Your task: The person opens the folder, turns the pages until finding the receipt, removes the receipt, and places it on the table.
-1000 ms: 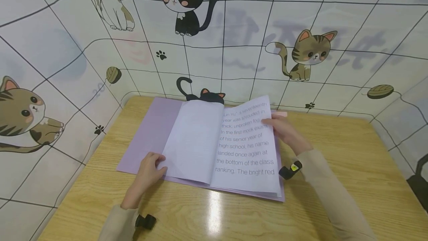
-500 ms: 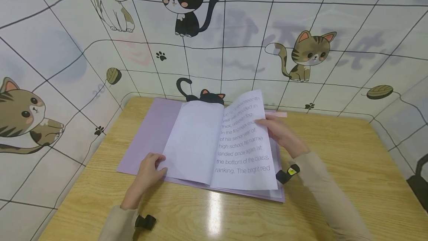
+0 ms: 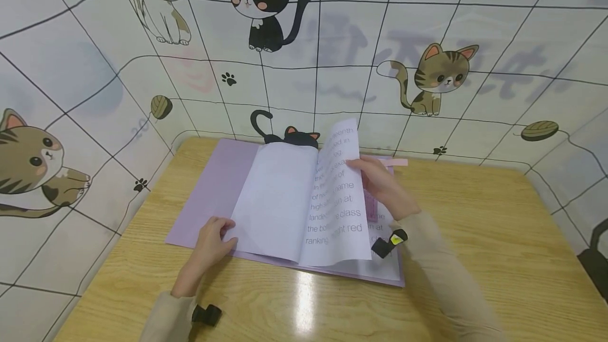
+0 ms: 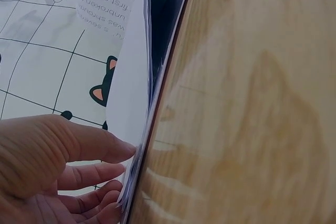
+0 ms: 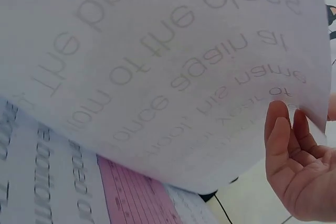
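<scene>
A book with a purple cover [image 3: 209, 194] lies spread on the wooden table. Its left page [image 3: 275, 194] looks blank. My right hand [image 3: 383, 183] pinches the outer edge of the printed page [image 3: 349, 220], which curves up and leftward; thumb in front, fingers behind. From below, in the right wrist view, the raised page [image 5: 173, 93] shows its print mirrored, beside the right hand's fingers [image 5: 279, 140]. My left hand [image 3: 214, 241] rests at the left page's lower left edge, its fingers loosely bent. In the left wrist view the left thumb [image 4: 105, 145] touches the sheets' edge.
A pink lined slip [image 5: 139, 192] lies on the printed sheet underneath. One pink tab [image 3: 399, 162] sticks out past the book's right edge. Behind the table [image 3: 475, 215] stands a wall [image 3: 342, 88] with cat drawings. Something black [image 3: 596, 257] is at the far right.
My right hand has moved left with the page, which now stands higher and bends more. The print and pink slip beneath have come into sight. My left hand has stayed put.
</scene>
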`<state>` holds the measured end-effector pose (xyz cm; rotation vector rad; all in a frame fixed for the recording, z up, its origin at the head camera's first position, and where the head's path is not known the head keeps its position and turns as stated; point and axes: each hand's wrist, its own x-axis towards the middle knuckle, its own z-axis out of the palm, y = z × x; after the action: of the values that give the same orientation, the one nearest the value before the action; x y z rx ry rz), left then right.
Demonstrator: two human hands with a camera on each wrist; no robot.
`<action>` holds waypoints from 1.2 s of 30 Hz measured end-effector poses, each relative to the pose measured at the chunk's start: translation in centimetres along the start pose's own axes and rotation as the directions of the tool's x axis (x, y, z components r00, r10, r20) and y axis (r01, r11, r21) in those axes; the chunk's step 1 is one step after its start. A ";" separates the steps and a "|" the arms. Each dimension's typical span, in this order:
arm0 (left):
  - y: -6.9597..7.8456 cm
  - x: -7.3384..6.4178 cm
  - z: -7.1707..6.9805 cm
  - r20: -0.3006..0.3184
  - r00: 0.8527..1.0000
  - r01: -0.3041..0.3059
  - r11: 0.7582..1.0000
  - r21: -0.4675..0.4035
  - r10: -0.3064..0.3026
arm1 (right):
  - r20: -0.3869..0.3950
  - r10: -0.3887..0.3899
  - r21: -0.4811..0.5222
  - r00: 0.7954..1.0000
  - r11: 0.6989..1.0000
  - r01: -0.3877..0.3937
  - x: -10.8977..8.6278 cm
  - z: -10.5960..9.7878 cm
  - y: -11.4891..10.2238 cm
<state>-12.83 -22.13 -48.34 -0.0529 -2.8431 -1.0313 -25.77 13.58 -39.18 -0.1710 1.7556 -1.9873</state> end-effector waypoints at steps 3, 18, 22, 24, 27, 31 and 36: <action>0.0 0.0 0.0 0.001 1.000 0.002 1.000 -0.001 -0.002 | -0.019 -0.006 0.016 1.000 1.000 0.006 0.4 0.9 -0.2; 0.0 -0.1 0.2 0.006 1.000 0.011 1.000 0.004 -0.011 | -0.045 -0.061 0.055 0.997 0.996 0.063 2.0 4.0 -0.7; 0.0 -0.1 0.2 0.000 1.000 0.003 1.000 0.004 -0.003 | -0.042 -0.062 0.063 0.997 0.996 0.064 2.5 4.6 -0.6; 0.0 -0.1 0.2 -0.003 1.000 -0.003 1.000 0.008 0.003 | -0.042 -0.060 0.065 0.997 0.996 0.063 2.8 5.0 -0.6; 0.0 -0.2 0.3 -0.005 1.000 -0.004 1.000 0.012 0.004 | -0.037 -0.064 0.060 0.997 0.996 0.066 3.2 5.5 -0.6; 0.0 -0.2 0.3 -0.012 1.000 -0.007 1.000 0.014 0.007 | -0.036 -0.059 0.070 0.998 0.996 0.061 3.5 6.2 -0.6; 0.0 -0.3 0.4 -0.014 1.000 -0.025 1.000 0.012 0.026 | -0.038 -0.044 0.081 0.998 0.996 0.047 4.0 6.8 -0.5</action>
<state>-12.61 -21.82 -48.69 -0.0800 -2.8280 -1.0053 -26.66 5.73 -38.43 -0.1500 1.7034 -2.1028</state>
